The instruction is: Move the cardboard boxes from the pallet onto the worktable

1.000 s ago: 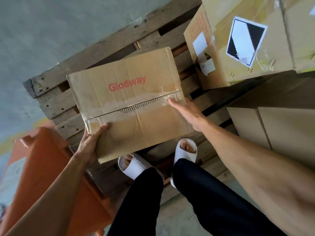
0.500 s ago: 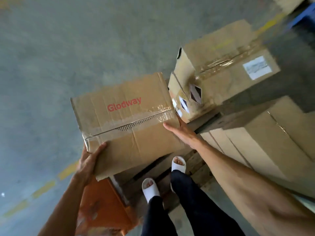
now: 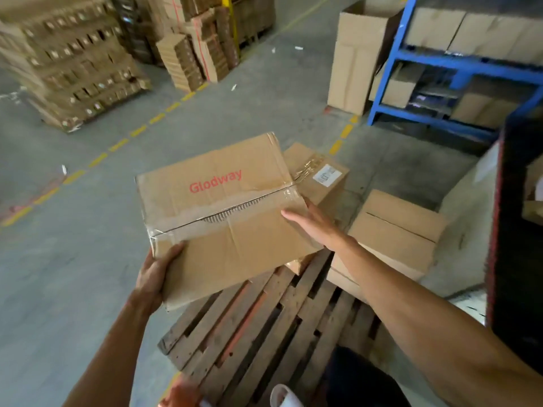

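Both bare arms reach forward to the Glodway box (image 3: 223,212), the left hand (image 3: 155,277) gripping its near left corner with the thumb curled over the top face, the right hand (image 3: 314,224) pressed flat against its right side with straight fingers (image 3: 293,216) along the top edge.

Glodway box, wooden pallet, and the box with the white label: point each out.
Glodway box (image 3: 223,218): head view, centre of its taped top face.
wooden pallet (image 3: 264,324): head view, a bare slat.
box with the white label (image 3: 320,177): head view, top face beside the label.
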A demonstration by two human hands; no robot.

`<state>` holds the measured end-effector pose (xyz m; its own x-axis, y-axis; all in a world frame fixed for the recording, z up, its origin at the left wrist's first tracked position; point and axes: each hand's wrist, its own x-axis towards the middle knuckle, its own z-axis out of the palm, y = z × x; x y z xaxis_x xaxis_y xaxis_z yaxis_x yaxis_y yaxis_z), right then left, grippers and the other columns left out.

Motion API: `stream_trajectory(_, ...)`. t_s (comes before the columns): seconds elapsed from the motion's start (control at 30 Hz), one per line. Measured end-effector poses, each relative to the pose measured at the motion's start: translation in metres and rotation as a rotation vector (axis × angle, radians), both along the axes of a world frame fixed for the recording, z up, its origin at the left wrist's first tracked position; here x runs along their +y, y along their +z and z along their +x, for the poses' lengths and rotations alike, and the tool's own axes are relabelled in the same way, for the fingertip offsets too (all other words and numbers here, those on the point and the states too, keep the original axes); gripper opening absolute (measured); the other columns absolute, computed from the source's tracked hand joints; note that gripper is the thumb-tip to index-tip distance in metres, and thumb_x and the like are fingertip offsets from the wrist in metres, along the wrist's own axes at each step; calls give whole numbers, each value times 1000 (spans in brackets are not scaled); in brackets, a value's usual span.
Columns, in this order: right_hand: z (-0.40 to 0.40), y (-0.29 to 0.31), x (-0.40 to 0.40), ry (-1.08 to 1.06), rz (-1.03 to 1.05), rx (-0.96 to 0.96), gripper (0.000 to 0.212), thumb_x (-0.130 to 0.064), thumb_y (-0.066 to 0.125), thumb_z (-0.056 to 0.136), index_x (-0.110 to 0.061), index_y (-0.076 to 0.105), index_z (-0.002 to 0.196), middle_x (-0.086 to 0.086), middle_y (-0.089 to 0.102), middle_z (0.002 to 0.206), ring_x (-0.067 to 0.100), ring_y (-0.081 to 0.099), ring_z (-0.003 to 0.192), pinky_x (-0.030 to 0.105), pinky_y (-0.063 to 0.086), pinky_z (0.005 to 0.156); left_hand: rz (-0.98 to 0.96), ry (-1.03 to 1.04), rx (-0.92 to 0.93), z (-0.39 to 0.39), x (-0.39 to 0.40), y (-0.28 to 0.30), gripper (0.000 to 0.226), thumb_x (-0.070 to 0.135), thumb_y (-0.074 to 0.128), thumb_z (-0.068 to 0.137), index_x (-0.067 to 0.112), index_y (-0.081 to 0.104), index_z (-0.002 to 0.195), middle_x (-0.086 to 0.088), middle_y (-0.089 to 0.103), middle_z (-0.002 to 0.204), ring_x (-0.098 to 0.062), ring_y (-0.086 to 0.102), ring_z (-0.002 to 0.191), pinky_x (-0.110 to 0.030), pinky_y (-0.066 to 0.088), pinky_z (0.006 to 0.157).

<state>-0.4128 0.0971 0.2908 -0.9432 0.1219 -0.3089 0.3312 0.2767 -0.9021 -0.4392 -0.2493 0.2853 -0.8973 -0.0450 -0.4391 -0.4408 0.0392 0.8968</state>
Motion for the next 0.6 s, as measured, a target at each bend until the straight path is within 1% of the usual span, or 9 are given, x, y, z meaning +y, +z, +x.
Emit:
stream_trajectory(0.07, 18, 15, 16, -62, -6, 60, 59, -45, 69, 90, -31, 47, 142, -18, 62, 124, 8, 57, 120, 31, 40, 108, 21, -50, 27, 2, 18, 15, 33, 29, 75, 85, 23, 68, 116, -9, 72, 118, -26, 65, 98, -45, 54, 89)
stream_trajectory(0.1, 32, 25, 26, -102, 4, 98, 53, -43, 69, 90, -30, 52, 138, -16, 65, 121, 8, 60, 116, 29, 43, 105, 17, -78, 49, 4, 30, 24, 38, 33, 79, 80, 22, 69, 115, -8, 73, 116, -26, 66, 96, -42, 54, 85)
stream_trajectory(0.17, 49, 34, 40, -172, 11, 138, 45, -42, 68, 91, -29, 58, 133, -15, 67, 117, 6, 61, 109, 18, 46, 92, 4, -121, 70, 5, 46, 34, 58, 44, 84, 66, 21, 69, 118, -6, 75, 114, -27, 68, 98, -39, 55, 81)
stream_trajectory(0.23, 74, 44, 58, -262, 11, 167, 35, -44, 65, 92, -32, 63, 125, -19, 67, 105, 1, 61, 98, 11, 44, 79, -3, -165, 101, 14, 70, 44, 59, 45, 82, 71, 19, 68, 122, -6, 74, 113, -26, 69, 97, -37, 55, 76)
stream_trajectory(0.27, 87, 45, 69, -307, 18, 171, 32, -48, 65, 92, -33, 64, 120, -21, 67, 101, 0, 62, 94, 13, 45, 78, -7, -175, 119, 22, 83, 50, 51, 40, 79, 79, 17, 67, 123, -7, 74, 111, -24, 68, 91, -34, 54, 71)
stream_trajectory(0.33, 108, 47, 88, -359, 23, 181, 34, -53, 64, 89, -31, 68, 116, -16, 70, 101, 5, 65, 96, 21, 49, 82, -9, -214, 145, 33, 107, 56, 41, 36, 73, 87, 14, 66, 120, -8, 73, 105, -21, 66, 82, -32, 52, 64)
stream_trajectory(0.5, 191, 38, 149, -434, -15, 220, 37, -60, 62, 86, -39, 65, 115, -9, 71, 108, 15, 66, 103, 34, 51, 91, -32, -343, 209, 80, 171, 48, 81, 57, 82, 57, 16, 66, 125, -11, 74, 113, -30, 69, 93, -36, 55, 71)
stream_trajectory(0.53, 208, 34, 160, -446, -16, 241, 34, -62, 62, 85, -41, 65, 111, -9, 71, 108, 16, 66, 103, 37, 52, 94, -38, -357, 221, 92, 185, 45, 80, 57, 83, 58, 17, 66, 126, -11, 73, 114, -30, 69, 95, -36, 55, 72)
stream_trajectory(0.6, 253, 25, 187, -470, 2, 286, 34, -66, 62, 80, -44, 64, 106, -10, 71, 107, 17, 66, 104, 43, 51, 98, -23, -389, 269, 127, 218, 39, 67, 52, 80, 71, 17, 65, 127, -11, 72, 115, -30, 69, 96, -36, 54, 71)
